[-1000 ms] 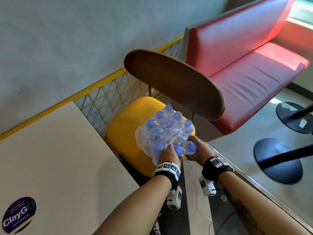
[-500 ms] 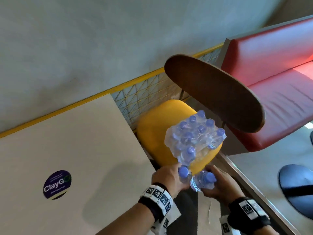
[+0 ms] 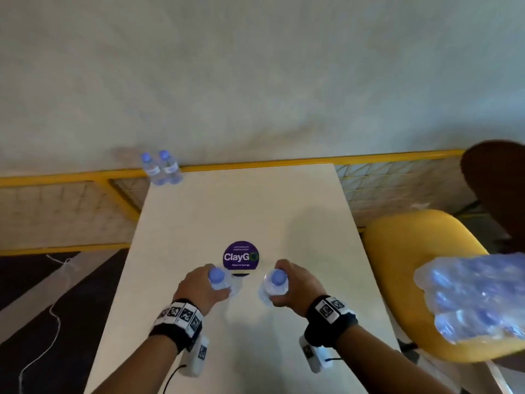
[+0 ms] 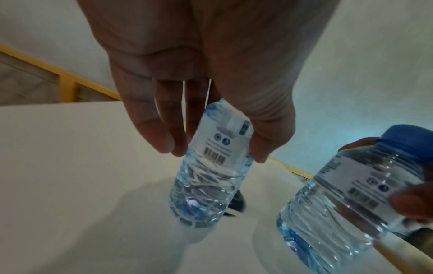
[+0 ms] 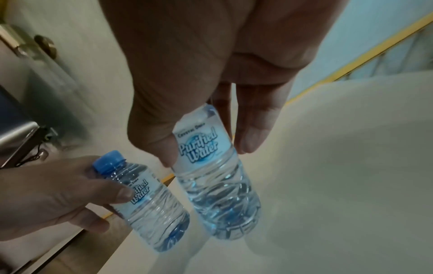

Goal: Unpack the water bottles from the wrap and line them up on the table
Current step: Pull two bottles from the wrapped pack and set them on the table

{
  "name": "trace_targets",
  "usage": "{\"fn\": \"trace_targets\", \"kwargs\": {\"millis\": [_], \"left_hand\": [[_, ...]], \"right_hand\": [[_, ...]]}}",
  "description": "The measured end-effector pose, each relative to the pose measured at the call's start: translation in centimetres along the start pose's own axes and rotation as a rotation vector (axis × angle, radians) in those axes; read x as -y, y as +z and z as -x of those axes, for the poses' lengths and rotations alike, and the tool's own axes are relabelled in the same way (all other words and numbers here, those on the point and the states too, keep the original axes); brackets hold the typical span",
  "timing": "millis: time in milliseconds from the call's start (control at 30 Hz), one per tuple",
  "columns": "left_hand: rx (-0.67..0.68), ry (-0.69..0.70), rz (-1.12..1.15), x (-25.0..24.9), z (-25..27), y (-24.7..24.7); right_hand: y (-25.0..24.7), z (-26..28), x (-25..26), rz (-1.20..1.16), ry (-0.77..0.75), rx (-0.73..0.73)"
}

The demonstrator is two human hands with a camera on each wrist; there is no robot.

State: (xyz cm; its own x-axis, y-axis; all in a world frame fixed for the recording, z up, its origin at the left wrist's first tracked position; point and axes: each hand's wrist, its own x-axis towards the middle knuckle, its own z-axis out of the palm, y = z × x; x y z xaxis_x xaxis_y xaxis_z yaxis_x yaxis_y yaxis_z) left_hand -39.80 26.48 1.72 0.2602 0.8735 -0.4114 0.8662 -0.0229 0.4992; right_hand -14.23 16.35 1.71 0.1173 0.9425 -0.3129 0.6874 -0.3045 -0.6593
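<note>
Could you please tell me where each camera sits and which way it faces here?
Head: looks down at the table; both forearms and hands show.
Left wrist: along the left hand to its bottle.
Right wrist: along the right hand to its bottle.
Both wrist views share both bottles.

Dim, soft light; blurred, warped edges

Both forearms are bare, with no sleeves. The left hand point(image 3: 199, 288) has a black wristband point(image 3: 177, 325) behind it, topped by a row of white tiles printed with black square marker patterns. The right hand point(image 3: 298, 288) has a matching black wristband point(image 3: 331, 314) with similar tiles. Below each wristband hangs a small white camera block point(image 3: 197, 355), marker-printed, trailing a thin black cable.
</note>
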Motion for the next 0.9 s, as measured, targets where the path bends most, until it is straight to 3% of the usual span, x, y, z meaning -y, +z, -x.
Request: {"fn": "trace_targets", "kwargs": {"millis": [167, 333, 633, 900], "left_hand": [[-0.074, -0.071, 0.013, 6.8, -3.5, -5.6], [-0.023, -0.065, -0.071, 10.7, -7.9, -8.3], [0.101, 0.004, -0.207, 13.4, -12.3, -9.6], [0.106, 0.052, -0.191, 15.0, -12.8, -10.0]], "right_hand": [[6.4, -8.6, 7.9, -0.001, -0.025, 0.048], [11.1, -13.5, 12.9, 0.019, -0.011, 0.05], [14.8, -17.7, 16.9, 0.125, 0.026, 0.037], [15.7, -18.1, 16.8, 0.145, 0.007, 0.041]]}}
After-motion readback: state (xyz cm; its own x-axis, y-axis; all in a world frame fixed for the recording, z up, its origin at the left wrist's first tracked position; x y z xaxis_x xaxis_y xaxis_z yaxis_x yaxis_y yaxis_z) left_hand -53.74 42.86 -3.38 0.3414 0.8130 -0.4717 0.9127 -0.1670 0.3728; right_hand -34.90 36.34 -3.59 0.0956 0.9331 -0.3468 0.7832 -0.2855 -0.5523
